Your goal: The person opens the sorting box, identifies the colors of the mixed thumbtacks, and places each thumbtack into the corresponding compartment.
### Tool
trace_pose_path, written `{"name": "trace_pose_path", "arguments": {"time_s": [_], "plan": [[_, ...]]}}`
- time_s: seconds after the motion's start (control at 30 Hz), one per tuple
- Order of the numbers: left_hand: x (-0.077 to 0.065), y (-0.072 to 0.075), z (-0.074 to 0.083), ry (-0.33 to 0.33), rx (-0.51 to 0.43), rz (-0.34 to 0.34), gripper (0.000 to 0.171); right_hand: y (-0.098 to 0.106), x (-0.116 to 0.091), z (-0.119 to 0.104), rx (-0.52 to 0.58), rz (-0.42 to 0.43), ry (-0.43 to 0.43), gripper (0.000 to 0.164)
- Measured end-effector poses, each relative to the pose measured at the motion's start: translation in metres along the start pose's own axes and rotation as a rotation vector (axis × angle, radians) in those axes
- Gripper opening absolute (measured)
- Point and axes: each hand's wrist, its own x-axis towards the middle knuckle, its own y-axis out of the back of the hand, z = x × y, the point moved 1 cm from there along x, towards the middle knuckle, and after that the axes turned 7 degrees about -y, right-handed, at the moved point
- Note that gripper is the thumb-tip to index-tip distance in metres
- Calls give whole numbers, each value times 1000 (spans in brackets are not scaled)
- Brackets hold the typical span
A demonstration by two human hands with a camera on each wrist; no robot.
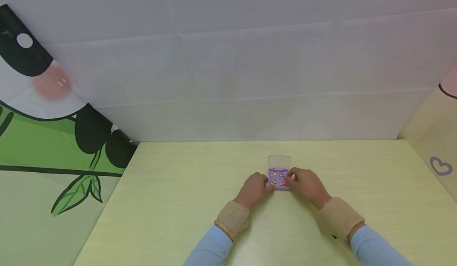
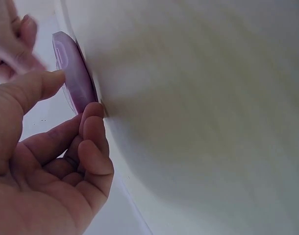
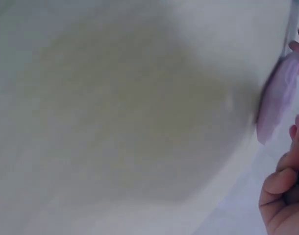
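Observation:
A small purple box (image 1: pixel 279 172) lies on the table with its clear lid (image 1: pixel 279 162) raised at the far side. Several tiny yellowish and reddish beads (image 1: pixel 274 174) are spread in its compartments. My left hand (image 1: pixel 254 188) holds the box at its left edge, thumb at the near left corner; in the left wrist view the box (image 2: pixel 76 73) is between thumb and curled fingers. My right hand (image 1: pixel 308 184) is at the box's right side, thumb and forefinger close together over the compartments. Whether a bead is between those fingertips is too small to see.
The pale wood table (image 1: pixel 185 186) extends around the box. Behind it hangs a creased white cloth (image 1: pixel 250 67); a printed cartoon sheet (image 1: pixel 39 139) is at the left, and a beige sheet with a heart (image 1: pixel 441 166) at the right.

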Motion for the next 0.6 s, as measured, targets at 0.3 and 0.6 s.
{"name": "trace_pose_path", "arguments": {"time_s": [0.3,0.6], "plan": [[-1,6,9,40,61,-44,27,19,12,-7,-22,242,69,25],[-3,11,12,50,34,-41,27,21,19,-22,-148,184,191,30]]}}
